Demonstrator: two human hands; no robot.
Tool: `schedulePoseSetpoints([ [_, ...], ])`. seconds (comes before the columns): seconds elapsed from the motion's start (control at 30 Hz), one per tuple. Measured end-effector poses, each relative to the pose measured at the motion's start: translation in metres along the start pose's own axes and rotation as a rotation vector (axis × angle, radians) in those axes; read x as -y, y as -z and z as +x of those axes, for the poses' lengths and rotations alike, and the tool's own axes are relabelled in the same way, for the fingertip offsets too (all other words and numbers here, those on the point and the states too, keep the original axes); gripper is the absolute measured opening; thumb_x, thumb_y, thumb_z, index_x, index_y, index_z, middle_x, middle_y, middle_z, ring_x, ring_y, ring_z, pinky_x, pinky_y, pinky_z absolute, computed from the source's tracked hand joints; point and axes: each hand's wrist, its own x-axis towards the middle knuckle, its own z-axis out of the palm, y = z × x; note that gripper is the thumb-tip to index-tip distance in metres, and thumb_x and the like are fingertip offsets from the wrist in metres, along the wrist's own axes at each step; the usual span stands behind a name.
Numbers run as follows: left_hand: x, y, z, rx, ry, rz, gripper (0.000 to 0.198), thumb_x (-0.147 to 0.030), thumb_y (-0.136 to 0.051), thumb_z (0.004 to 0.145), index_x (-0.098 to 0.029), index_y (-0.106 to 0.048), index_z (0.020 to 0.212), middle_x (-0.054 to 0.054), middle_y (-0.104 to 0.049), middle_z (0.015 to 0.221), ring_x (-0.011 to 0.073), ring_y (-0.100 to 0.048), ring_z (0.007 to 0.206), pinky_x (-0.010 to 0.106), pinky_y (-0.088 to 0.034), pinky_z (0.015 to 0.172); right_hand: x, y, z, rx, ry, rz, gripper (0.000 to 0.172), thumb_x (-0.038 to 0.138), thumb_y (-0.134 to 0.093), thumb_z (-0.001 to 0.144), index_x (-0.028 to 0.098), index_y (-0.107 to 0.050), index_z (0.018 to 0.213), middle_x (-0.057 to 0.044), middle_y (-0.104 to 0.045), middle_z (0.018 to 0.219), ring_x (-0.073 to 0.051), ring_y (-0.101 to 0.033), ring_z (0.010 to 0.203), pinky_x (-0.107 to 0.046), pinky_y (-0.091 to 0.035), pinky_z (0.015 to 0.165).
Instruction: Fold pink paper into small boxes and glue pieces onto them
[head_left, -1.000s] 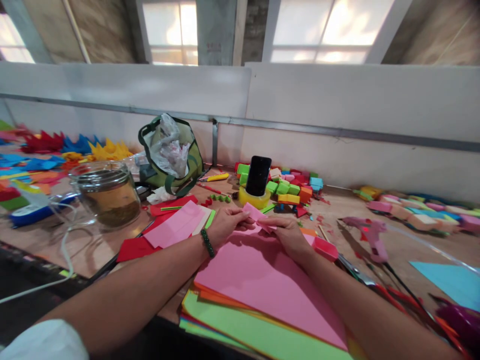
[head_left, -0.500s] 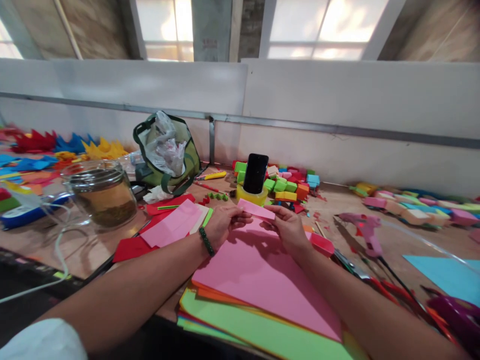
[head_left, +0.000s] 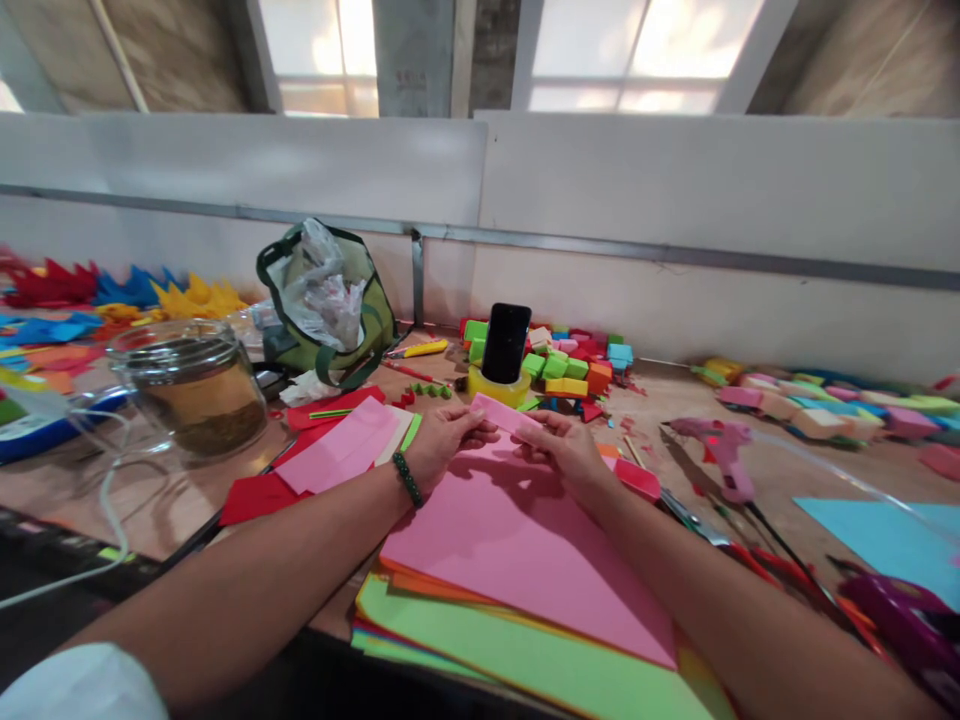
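Observation:
Between my two hands is a small folded strip of pink paper (head_left: 504, 413), held just above a stack of coloured sheets. My left hand (head_left: 448, 443) pinches its left end; a dark beaded bracelet circles that wrist. At the strip's right end, the fingers of my right hand (head_left: 564, 450) are closed on it. Beneath lies a large pink sheet (head_left: 525, 570), on top of orange and light green sheets (head_left: 510, 650). Left of my left hand, cut pink pieces (head_left: 341, 450) rest on red paper (head_left: 251, 500).
Behind the hands a phone (head_left: 507, 343) stands in a yellow tape roll (head_left: 498, 388), beside several small paper blocks (head_left: 566, 367). A pink glue gun (head_left: 724, 450) and scissors (head_left: 705, 530) lie right. Left are a glass jar (head_left: 191, 390) and a green bag (head_left: 375, 310).
The right fingers have shifted slightly along the pink strip, covering more of its right end. Both hands still hold it, and the view has moved a little.

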Motion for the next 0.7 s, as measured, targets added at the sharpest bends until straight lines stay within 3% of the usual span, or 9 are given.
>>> schedulePoseSetpoints([
  [0.23, 0.000, 0.001, 0.002, -0.027, 0.053, -0.029, 0.013, -0.012, -0.059, 0.081, -0.009, -0.064, 0.070, 0.007, -0.070, 0.070, 0.0109, -0.068, 0.063, 0.016, -0.050, 0.058, -0.001, -0.003, -0.002, -0.041, 0.040, -0.054, 0.053, 0.031, -0.087, 0.050, 0.014, -0.061, 0.092, 0.000, -0.068, 0.060, -0.015, -0.068, 0.054, -0.021, -0.054, 0.053],
  [0.4, -0.004, 0.004, 0.004, -0.035, 0.085, 0.019, 0.011, -0.014, -0.063, 0.077, -0.010, -0.062, 0.067, 0.006, -0.067, 0.067, 0.0097, -0.065, 0.058, 0.016, -0.047, 0.053, 0.000, -0.001, -0.003, -0.012, 0.096, -0.142, 0.048, 0.031, -0.084, 0.055, 0.015, -0.061, 0.094, -0.001, -0.069, 0.062, -0.016, -0.068, 0.056, -0.024, -0.054, 0.055],
  [0.6, -0.006, 0.014, 0.005, 0.080, 0.115, 0.178, 0.025, -0.030, -0.079, 0.062, -0.013, -0.065, 0.071, -0.001, -0.059, 0.059, 0.0058, -0.051, 0.047, 0.016, -0.033, 0.042, 0.007, -0.002, -0.009, 0.077, 0.195, -0.299, 0.048, 0.034, -0.079, 0.061, 0.015, -0.060, 0.101, 0.001, -0.067, 0.059, -0.018, -0.067, 0.055, -0.027, -0.052, 0.054],
  [0.7, -0.002, 0.016, 0.006, 0.142, 0.122, 0.271, 0.032, -0.036, -0.081, 0.059, -0.011, -0.069, 0.075, 0.000, -0.059, 0.060, 0.0073, -0.051, 0.050, 0.019, -0.034, 0.045, 0.007, -0.007, -0.014, 0.092, 0.236, -0.387, 0.045, 0.032, -0.077, 0.063, 0.015, -0.060, 0.101, 0.004, -0.062, 0.053, -0.018, -0.066, 0.052, -0.026, -0.050, 0.051],
])
